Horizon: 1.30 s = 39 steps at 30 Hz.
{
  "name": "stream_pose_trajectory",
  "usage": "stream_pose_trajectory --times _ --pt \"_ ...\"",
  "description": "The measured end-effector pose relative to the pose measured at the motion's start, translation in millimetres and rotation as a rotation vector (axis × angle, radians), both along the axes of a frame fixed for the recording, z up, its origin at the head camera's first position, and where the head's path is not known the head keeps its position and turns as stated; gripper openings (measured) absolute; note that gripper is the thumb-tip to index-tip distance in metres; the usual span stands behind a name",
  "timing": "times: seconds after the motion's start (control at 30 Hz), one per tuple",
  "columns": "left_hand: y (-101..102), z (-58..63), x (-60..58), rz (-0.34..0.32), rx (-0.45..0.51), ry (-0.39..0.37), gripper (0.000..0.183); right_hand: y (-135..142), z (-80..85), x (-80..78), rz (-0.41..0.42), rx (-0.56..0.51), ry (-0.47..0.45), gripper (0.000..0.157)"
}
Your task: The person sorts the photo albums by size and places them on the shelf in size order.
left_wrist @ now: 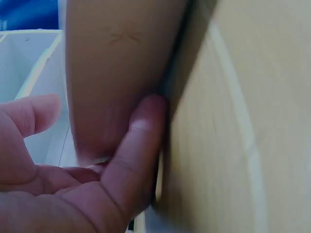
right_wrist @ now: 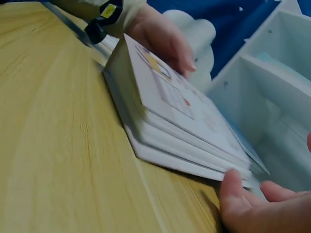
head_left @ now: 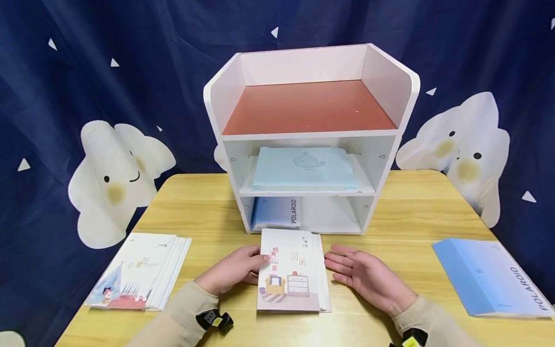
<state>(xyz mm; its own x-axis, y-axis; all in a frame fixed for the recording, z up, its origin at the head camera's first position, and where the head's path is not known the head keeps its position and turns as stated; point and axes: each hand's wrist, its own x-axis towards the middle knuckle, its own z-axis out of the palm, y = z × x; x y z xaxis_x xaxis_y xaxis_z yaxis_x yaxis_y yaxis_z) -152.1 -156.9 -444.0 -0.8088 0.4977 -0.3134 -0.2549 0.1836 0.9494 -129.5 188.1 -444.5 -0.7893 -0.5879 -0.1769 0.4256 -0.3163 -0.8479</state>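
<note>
A thick notebook (head_left: 286, 270) with a cartoon room on its pale cover is on the table in front of the shelf. My left hand (head_left: 236, 270) grips its left edge, fingertips overlapping the cover. In the left wrist view, one finger (left_wrist: 146, 116) is tucked at the lower edge of the spine, by the tabletop. Palm turned up, my right hand (head_left: 368, 277) lies at the notebook's right side with fingers extended. The right wrist view has a fingertip (right_wrist: 231, 182) at the corner of the page block (right_wrist: 189, 145); contact is hard to tell.
Behind stands a white shelf unit (head_left: 303, 135), holding a light blue whale-print item (head_left: 305, 168) and, below, a blue POLAROID book (head_left: 277, 211). More illustrated notebooks (head_left: 138, 270) lie at left. Blue POLAROID books (head_left: 494, 279) lie near the table's right edge.
</note>
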Motion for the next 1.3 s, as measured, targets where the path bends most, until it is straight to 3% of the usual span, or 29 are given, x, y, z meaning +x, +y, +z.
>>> stream_pose_trajectory --times 0.13,0.27,0.37,0.47,0.6,0.73,0.87,1.03,1.3 --pt "1.0 -0.2 2.7 -0.036 0.123 -0.058 0.045 -13.2 0.8 -0.9 -0.086 0.067 0.031 0.060" --pt "3.9 2.0 6.5 -0.108 0.192 -0.074 0.054 -24.1 -2.2 1.6 -0.044 0.064 0.077 0.063" --pt "6.7 1.5 11.0 -0.173 0.247 -0.085 0.063 -28.6 -5.6 6.2 0.031 0.006 0.061 0.083" --pt "9.9 -0.1 16.3 -0.222 0.324 -0.146 0.071 -31.4 -7.1 9.4 0.056 -0.019 0.063 0.100" --pt "14.1 -1.1 22.2 -0.237 0.400 -0.211 0.073 -32.4 -4.0 10.7 0.035 0.008 0.123 0.105" --pt "16.8 5.4 25.0 -0.234 0.412 -0.178 0.072 -29.6 5.3 12.7 0.036 0.018 0.168 0.103" --pt "16.9 23.8 26.2 -0.251 0.417 -0.110 0.069 -28.0 20.1 15.5 0.040 0.007 0.221 0.098" --pt "15.1 57.5 31.7 -0.272 0.447 -0.043 0.066 -28.7 43.3 16.2 0.059 -0.052 0.260 0.092" --pt "13.6 106.6 33.7 -0.215 0.451 0.110 0.066 -28.7 97.3 13.6 0.078 -0.146 0.340 0.089"
